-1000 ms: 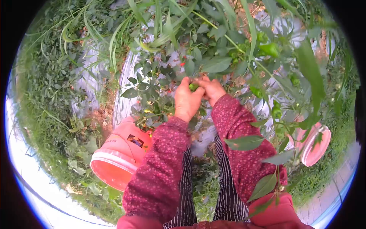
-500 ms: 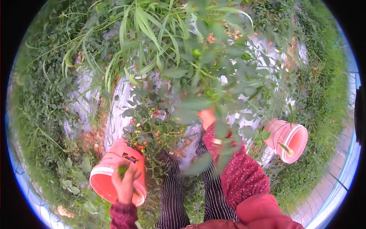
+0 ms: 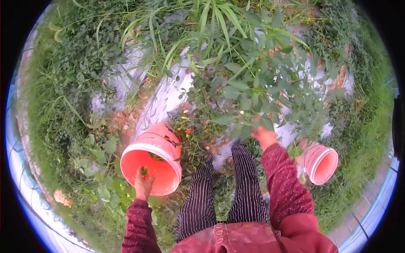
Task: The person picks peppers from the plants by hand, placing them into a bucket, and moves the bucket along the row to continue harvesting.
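My left hand (image 3: 144,185) is at the mouth of a pink bucket (image 3: 141,146) that tilts toward me on the left. A small green pepper (image 3: 144,171) shows between its thumb and fingers. My right hand (image 3: 265,137) is among the leaves of a pepper plant (image 3: 244,86), its fingers curled round a part of it. Leaves hide the fingertips. Small red peppers (image 3: 188,131) hang low on the plant, right of the bucket. Some greenish pieces lie inside the bucket, partly in shadow.
A second pink bucket (image 3: 311,160) leans on its side to the right. Pale plastic sheeting (image 3: 162,99) covers the ground between plant rows. Long grass blades (image 3: 219,21) arch over the plants ahead. My striped trouser legs (image 3: 198,192) stand between the buckets.
My left hand has moved with the green pepper from in front of the bucket's rim into its mouth. The lifted foliage has dropped away from the camera, and the view has shifted.
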{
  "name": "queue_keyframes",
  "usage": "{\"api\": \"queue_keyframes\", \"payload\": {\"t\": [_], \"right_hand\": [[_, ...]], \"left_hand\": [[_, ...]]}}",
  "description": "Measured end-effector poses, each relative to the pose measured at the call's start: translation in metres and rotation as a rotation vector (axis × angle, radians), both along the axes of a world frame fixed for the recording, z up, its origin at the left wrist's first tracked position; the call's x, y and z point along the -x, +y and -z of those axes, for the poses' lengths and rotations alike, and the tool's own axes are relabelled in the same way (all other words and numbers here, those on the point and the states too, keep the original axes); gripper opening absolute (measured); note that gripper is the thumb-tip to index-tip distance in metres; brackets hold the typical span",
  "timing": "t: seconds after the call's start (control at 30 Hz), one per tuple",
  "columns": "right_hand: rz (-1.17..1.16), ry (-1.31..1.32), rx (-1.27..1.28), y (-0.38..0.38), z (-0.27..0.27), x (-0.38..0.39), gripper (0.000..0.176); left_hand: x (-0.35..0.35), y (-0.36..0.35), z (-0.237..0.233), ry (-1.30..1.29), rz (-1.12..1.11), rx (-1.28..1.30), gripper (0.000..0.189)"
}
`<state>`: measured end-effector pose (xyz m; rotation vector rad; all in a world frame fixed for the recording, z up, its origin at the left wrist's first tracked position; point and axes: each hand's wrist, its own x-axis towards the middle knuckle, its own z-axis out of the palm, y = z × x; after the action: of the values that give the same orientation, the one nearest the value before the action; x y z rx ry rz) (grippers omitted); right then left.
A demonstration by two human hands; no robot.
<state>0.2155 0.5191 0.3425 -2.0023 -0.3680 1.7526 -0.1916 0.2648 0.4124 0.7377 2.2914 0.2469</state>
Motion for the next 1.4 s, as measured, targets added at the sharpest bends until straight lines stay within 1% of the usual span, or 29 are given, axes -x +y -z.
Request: {"api": "queue_keyframes", "payload": {"t": [0.03,0.1,0.13,0.17,0.23,0.27,0.3,0.33,0.4,0.43,0.5,0.53,0.63,0.67,0.7,0.73,0.8,0.83,0.87,0.93,0.97,1.0,1.07,1.13,1.2,1.23,1.27,1.33,1.4], "right_hand": [[-0.071,-0.047,0.078,-0.015,-0.005,0.003,0.030],[-0.115,0.025,0.046,-0.047,-0.008,-0.007,0.030],[-0.076,0.061,0.070,-0.059,-0.016,-0.006,0.033],[-0.142,0.037,0.106,-0.065,-0.027,-0.004,0.033],[-0.189,0.021,0.125,-0.077,-0.047,-0.007,0.033],[-0.187,0.005,0.098,-0.078,-0.055,-0.011,0.033],[-0.228,-0.011,0.121,-0.081,-0.061,-0.015,0.033],[-0.273,-0.024,0.153,-0.085,-0.068,-0.018,0.033],[-0.311,-0.052,0.154,-0.090,-0.079,-0.028,0.032],[-0.339,-0.071,0.171,-0.092,-0.083,-0.033,0.031],[-0.355,-0.093,0.174,-0.096,-0.092,-0.040,0.031],[-0.361,-0.110,0.187,-0.099,-0.097,-0.044,0.030],[-0.324,-0.133,0.184,-0.104,-0.108,-0.048,0.028],[-0.330,-0.141,0.184,-0.107,-0.112,-0.047,0.027],[-0.329,-0.153,0.167,-0.107,-0.117,-0.046,0.027],[-0.321,-0.166,0.148,-0.105,-0.121,-0.044,0.027],[-0.307,-0.158,0.127,-0.104,-0.131,-0.041,0.028],[-0.287,-0.176,0.101,-0.102,-0.136,-0.037,0.028],[-0.278,-0.184,0.090,-0.097,-0.141,-0.034,0.028],[-0.359,-0.192,0.038,-0.090,-0.147,-0.028,0.021],[-0.363,-0.165,0.029,-0.091,-0.141,-0.029,0.021],[-0.360,-0.165,0.028,-0.092,-0.133,-0.030,0.021],[-0.326,-0.120,0.073,-0.095,-0.119,-0.033,0.025],[-0.333,-0.095,0.073,-0.097,-0.106,-0.031,0.024],[-0.385,-0.071,0.097,-0.097,-0.092,-0.032,0.024],[-0.398,-0.035,0.096,-0.099,-0.079,-0.038,0.023],[-0.390,-0.019,0.097,-0.103,-0.068,-0.044,0.023],[-0.469,-0.028,0.034,-0.104,-0.055,-0.053,0.021],[-0.448,-0.027,0.028,-0.105,-0.051,-0.063,0.021]], "left_hand": [[0.013,-0.023,0.014,0.018,0.131,0.073,0.052],[0.002,-0.014,-0.011,0.017,0.085,0.039,0.054],[0.000,-0.009,-0.019,0.029,0.041,0.008,0.056],[0.002,-0.022,-0.016,0.040,-0.037,-0.045,0.045],[0.020,-0.073,0.011,0.027,-0.025,0.204,0.034],[0.016,-0.105,0.030,0.036,-0.128,-0.003,0.029],[0.014,-0.116,0.030,-0.167,-0.330,0.121,0.028],[0.008,-0.131,0.031,-0.176,-0.334,0.107,0.028],[-0.003,-0.145,0.037,-0.425,-0.910,0.201,0.025],[-0.008,-0.145,0.040,-0.437,-0.917,0.190,0.025],[-0.020,-0.140,0.036,-0.569,-1.176,0.068,0.021],[-0.022,-0.143,0.045,-0.583,-1.179,0.062,0.021],[-0.023,-0.180,0.112,-0.446,-1.469,-0.112,0.025],[-0.018,-0.214,0.126,-0.467,-1.463,-0.112,0.025],[-0.013,-0.249,0.136,-0.299,-0.866,-0.084,0.025],[-0.012,-0.255,0.145,-0.122,-0.268,-0.067,0.030],[-0.019,-0.208,0.098,-0.368,-1.375,0.132,0.038],[-0.019,-0.195,0.084,-0.441,-1.403,0.134,0.041],[-0.019,-0.193,0.091,-0.454,-1.392,0.130,0.041],[-0.016,-0.191,0.096,-1.038,-1.517,-0.287,0.040],[-0.013,-0.192,0.099,-1.048,-1.593,-0.223,0.038],[-0.012,-0.192,0.101,-1.050,-1.589,-0.222,0.038],[-0.012,-0.187,0.103,-1.024,-1.794,-0.366,0.035],[-0.007,-0.180,0.103,-0.998,-1.757,-0.419,0.033],[0.012,-0.172,0.107,-0.901,-1.699,-0.229,0.028],[0.018,-0.167,0.110,-1.005,-1.596,-0.168,0.027],[0.015,-0.159,0.107,-0.989,-1.586,-0.172,0.027],[0.010,-0.131,0.114,-0.974,-1.395,-0.371,0.029],[0.012,-0.095,0.100,-0.884,-1.349,-0.346,0.032]]}}
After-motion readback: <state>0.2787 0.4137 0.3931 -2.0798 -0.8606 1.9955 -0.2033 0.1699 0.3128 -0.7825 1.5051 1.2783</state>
